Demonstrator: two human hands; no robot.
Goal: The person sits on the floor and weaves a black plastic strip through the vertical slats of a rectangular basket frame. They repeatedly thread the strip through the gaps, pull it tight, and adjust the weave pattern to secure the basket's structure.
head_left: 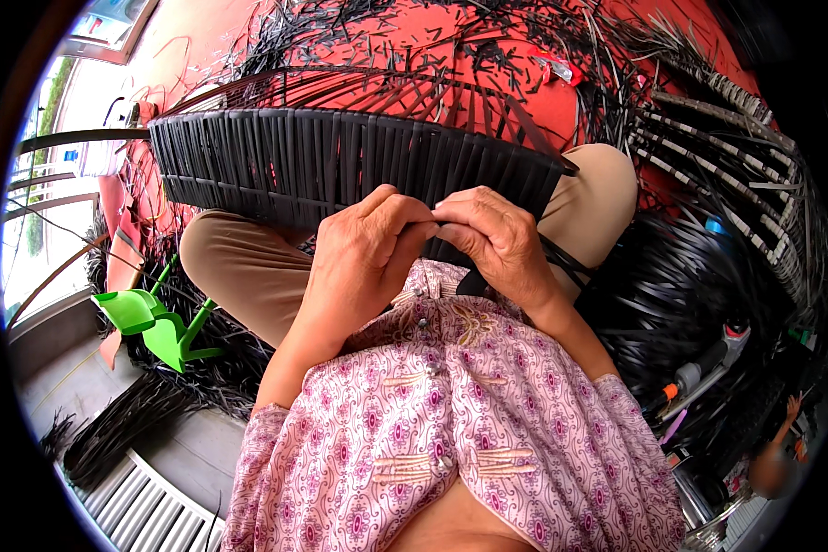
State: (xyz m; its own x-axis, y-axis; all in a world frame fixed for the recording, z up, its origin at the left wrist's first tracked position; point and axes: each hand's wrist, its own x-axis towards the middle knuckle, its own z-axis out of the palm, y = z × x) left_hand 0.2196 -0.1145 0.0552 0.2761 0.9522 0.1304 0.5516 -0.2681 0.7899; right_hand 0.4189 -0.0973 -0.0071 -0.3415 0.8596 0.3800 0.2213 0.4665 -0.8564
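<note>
My left hand (368, 247) and my right hand (501, 241) meet in front of my waist, thumbs and fingers pinched and their tips nearly touching. Whatever lies between the fingertips is too small or hidden to make out. Just beyond them, a curved panel of black woven strips (258, 161) rests across my crossed legs. Along its far side, thin dark ribs (405, 85) fan out in an arc. My fingertips overlap the panel's near edge in the view; whether they touch it I cannot tell. A few black strips (566, 262) trail past my right wrist.
Black strip scraps (414, 41) litter the red floor, with a red-and-white wrapper (557, 66) among them. A green plastic object (166, 331) lies at left. To the right are a heap of black strips (653, 285), a striped woven frame (727, 156) and a grey-orange hand tool (713, 363).
</note>
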